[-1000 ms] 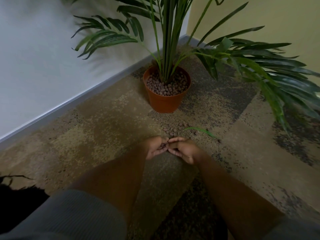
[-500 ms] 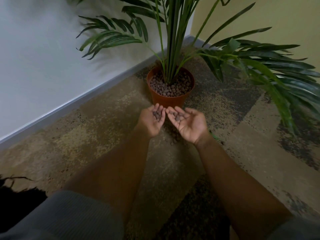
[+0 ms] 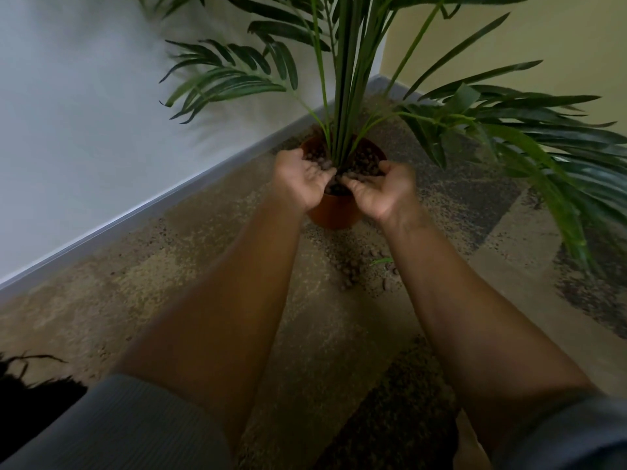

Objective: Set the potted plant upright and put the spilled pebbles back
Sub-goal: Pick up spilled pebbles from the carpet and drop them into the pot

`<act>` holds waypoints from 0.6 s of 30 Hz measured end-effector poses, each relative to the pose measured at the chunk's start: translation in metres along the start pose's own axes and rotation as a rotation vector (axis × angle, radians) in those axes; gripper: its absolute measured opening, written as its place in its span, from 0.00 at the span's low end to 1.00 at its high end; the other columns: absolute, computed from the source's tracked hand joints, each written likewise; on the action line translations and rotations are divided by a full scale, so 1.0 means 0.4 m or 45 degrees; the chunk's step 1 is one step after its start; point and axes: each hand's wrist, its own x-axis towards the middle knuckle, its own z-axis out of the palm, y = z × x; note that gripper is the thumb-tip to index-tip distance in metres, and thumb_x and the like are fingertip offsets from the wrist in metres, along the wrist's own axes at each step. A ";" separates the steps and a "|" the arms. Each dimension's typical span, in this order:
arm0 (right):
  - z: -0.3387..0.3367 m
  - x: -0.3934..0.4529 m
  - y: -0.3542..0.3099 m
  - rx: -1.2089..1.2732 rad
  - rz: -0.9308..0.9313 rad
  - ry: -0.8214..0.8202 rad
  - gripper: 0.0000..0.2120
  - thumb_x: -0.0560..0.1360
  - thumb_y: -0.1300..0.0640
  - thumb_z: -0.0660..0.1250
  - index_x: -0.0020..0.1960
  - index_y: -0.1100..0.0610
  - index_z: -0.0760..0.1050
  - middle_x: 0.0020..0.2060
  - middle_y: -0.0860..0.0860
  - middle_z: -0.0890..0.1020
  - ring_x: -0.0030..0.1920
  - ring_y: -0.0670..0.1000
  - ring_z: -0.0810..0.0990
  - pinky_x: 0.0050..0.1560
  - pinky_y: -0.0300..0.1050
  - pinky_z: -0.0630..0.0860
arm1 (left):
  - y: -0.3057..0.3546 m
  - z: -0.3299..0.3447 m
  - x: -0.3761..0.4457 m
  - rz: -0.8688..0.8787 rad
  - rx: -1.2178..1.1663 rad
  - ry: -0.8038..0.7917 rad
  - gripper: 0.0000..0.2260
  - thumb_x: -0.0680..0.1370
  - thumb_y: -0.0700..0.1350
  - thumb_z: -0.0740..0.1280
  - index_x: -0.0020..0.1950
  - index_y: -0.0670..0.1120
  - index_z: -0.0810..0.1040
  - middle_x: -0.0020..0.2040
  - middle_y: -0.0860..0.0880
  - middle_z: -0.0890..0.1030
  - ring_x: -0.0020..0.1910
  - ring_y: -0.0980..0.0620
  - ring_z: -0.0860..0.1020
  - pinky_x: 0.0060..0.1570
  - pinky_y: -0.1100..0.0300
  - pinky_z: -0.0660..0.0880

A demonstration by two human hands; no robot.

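The potted palm is seen standing upright in its terracotta-coloured pot, which is set on the mottled carpet close to the corner where the white wall and the yellow wall meet. The pot is filled with brown pebbles around the stems. Both hands are held cupped, palms up, over the pot's near rim: the left hand at its left side, the right hand at its right, their fingertips nearly meeting. Pebbles are carried loosely in both palms, with neither hand clenched. A scatter of spilled pebbles is left on the carpet just in front of the pot, between the forearms, beside a small fallen green leaf. Grey sleeves are visible at the bottom edge.
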 end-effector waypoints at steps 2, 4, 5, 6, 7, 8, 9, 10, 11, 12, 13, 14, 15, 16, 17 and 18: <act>0.006 -0.005 -0.002 0.022 0.013 -0.031 0.25 0.83 0.58 0.47 0.77 0.68 0.52 0.76 0.65 0.59 0.77 0.61 0.58 0.77 0.56 0.54 | 0.005 -0.001 0.000 -0.006 -0.041 0.008 0.23 0.84 0.43 0.49 0.77 0.33 0.51 0.77 0.36 0.57 0.75 0.39 0.59 0.74 0.45 0.58; 0.005 -0.006 -0.003 0.057 0.014 -0.049 0.26 0.82 0.60 0.47 0.77 0.68 0.49 0.77 0.64 0.57 0.77 0.61 0.56 0.78 0.56 0.53 | 0.007 -0.007 0.001 0.009 -0.061 0.044 0.23 0.84 0.43 0.49 0.77 0.34 0.51 0.77 0.37 0.56 0.76 0.39 0.57 0.73 0.45 0.58; 0.003 -0.005 -0.003 0.069 0.012 -0.050 0.26 0.82 0.60 0.47 0.78 0.68 0.49 0.77 0.64 0.56 0.78 0.62 0.55 0.78 0.56 0.53 | 0.006 -0.012 0.001 0.010 -0.062 0.064 0.23 0.84 0.43 0.49 0.77 0.33 0.52 0.77 0.37 0.57 0.76 0.40 0.57 0.73 0.46 0.59; 0.000 -0.003 -0.003 0.074 0.010 -0.048 0.26 0.82 0.61 0.47 0.78 0.67 0.48 0.77 0.64 0.56 0.78 0.62 0.55 0.77 0.57 0.54 | 0.005 -0.016 0.000 0.010 -0.064 0.076 0.23 0.84 0.43 0.50 0.76 0.33 0.54 0.77 0.37 0.59 0.76 0.40 0.59 0.73 0.47 0.60; -0.005 -0.001 -0.003 0.074 0.005 -0.046 0.26 0.82 0.61 0.47 0.78 0.67 0.49 0.77 0.64 0.55 0.78 0.62 0.55 0.77 0.57 0.55 | 0.003 -0.023 -0.003 0.018 -0.068 0.082 0.22 0.84 0.43 0.50 0.76 0.33 0.56 0.76 0.36 0.61 0.75 0.41 0.61 0.73 0.48 0.62; -0.011 0.000 -0.003 0.068 0.001 -0.045 0.26 0.82 0.62 0.47 0.78 0.67 0.49 0.77 0.64 0.56 0.77 0.62 0.56 0.77 0.57 0.56 | -0.001 -0.030 -0.007 0.042 -0.076 0.082 0.22 0.84 0.44 0.51 0.75 0.33 0.59 0.74 0.36 0.64 0.74 0.41 0.64 0.72 0.50 0.64; -0.018 0.000 -0.003 0.053 0.001 -0.047 0.26 0.81 0.62 0.48 0.78 0.68 0.50 0.76 0.65 0.57 0.77 0.63 0.58 0.76 0.57 0.59 | -0.008 -0.040 -0.011 0.089 -0.070 0.081 0.21 0.84 0.45 0.52 0.74 0.34 0.62 0.72 0.37 0.68 0.71 0.42 0.69 0.70 0.51 0.67; -0.027 -0.001 -0.001 0.025 0.010 -0.059 0.25 0.81 0.63 0.49 0.76 0.69 0.54 0.75 0.67 0.61 0.75 0.64 0.62 0.75 0.56 0.62 | -0.016 -0.054 -0.017 0.160 -0.045 0.086 0.21 0.83 0.46 0.53 0.73 0.36 0.66 0.69 0.38 0.72 0.67 0.44 0.73 0.68 0.52 0.70; -0.037 -0.004 0.002 -0.016 0.024 -0.084 0.23 0.80 0.64 0.50 0.73 0.70 0.58 0.72 0.68 0.65 0.72 0.65 0.66 0.72 0.56 0.67 | -0.025 -0.069 -0.021 0.248 -0.009 0.108 0.20 0.83 0.47 0.54 0.72 0.39 0.68 0.67 0.41 0.75 0.63 0.46 0.77 0.65 0.54 0.73; -0.047 -0.008 0.006 -0.070 0.039 -0.109 0.20 0.79 0.65 0.51 0.70 0.70 0.63 0.68 0.68 0.70 0.69 0.65 0.71 0.69 0.55 0.71 | -0.035 -0.085 -0.023 0.333 0.028 0.146 0.19 0.83 0.48 0.53 0.71 0.42 0.70 0.65 0.43 0.78 0.59 0.49 0.79 0.63 0.55 0.74; -0.058 -0.012 0.011 -0.139 0.053 -0.124 0.17 0.79 0.66 0.52 0.66 0.69 0.66 0.64 0.67 0.74 0.65 0.65 0.75 0.65 0.54 0.75 | -0.045 -0.105 -0.023 0.399 0.063 0.200 0.19 0.83 0.48 0.52 0.70 0.44 0.71 0.64 0.45 0.78 0.57 0.51 0.80 0.61 0.56 0.75; -0.069 -0.013 0.017 -0.223 0.065 -0.117 0.15 0.78 0.66 0.53 0.63 0.68 0.68 0.60 0.66 0.76 0.61 0.64 0.78 0.60 0.52 0.79 | -0.054 -0.124 -0.022 0.436 0.083 0.255 0.19 0.84 0.48 0.51 0.70 0.44 0.72 0.64 0.46 0.79 0.56 0.51 0.80 0.61 0.57 0.75; -0.081 -0.013 0.021 -0.310 0.078 -0.091 0.13 0.78 0.66 0.54 0.61 0.67 0.70 0.57 0.64 0.78 0.57 0.62 0.80 0.54 0.49 0.81 | -0.063 -0.145 -0.019 0.447 0.102 0.302 0.19 0.84 0.48 0.49 0.70 0.44 0.72 0.64 0.46 0.79 0.56 0.51 0.80 0.61 0.57 0.75; -0.094 -0.012 0.027 -0.391 0.094 -0.058 0.11 0.79 0.65 0.55 0.58 0.65 0.72 0.55 0.62 0.80 0.54 0.60 0.81 0.48 0.46 0.83 | -0.073 -0.164 -0.016 0.437 0.118 0.336 0.19 0.84 0.47 0.49 0.69 0.44 0.72 0.65 0.46 0.78 0.57 0.51 0.80 0.60 0.57 0.75; -0.109 -0.011 0.033 -0.464 0.118 -0.031 0.10 0.79 0.64 0.55 0.55 0.64 0.72 0.53 0.61 0.81 0.51 0.58 0.82 0.43 0.44 0.83 | -0.084 -0.184 -0.012 0.412 0.144 0.374 0.19 0.84 0.47 0.49 0.69 0.44 0.73 0.65 0.46 0.78 0.56 0.51 0.80 0.59 0.58 0.76; -0.123 -0.010 0.037 -0.534 0.147 -0.015 0.09 0.79 0.63 0.55 0.53 0.63 0.73 0.52 0.60 0.81 0.50 0.57 0.83 0.40 0.42 0.83 | -0.095 -0.201 -0.007 0.386 0.168 0.414 0.19 0.83 0.47 0.50 0.68 0.44 0.73 0.64 0.46 0.79 0.55 0.51 0.80 0.56 0.59 0.76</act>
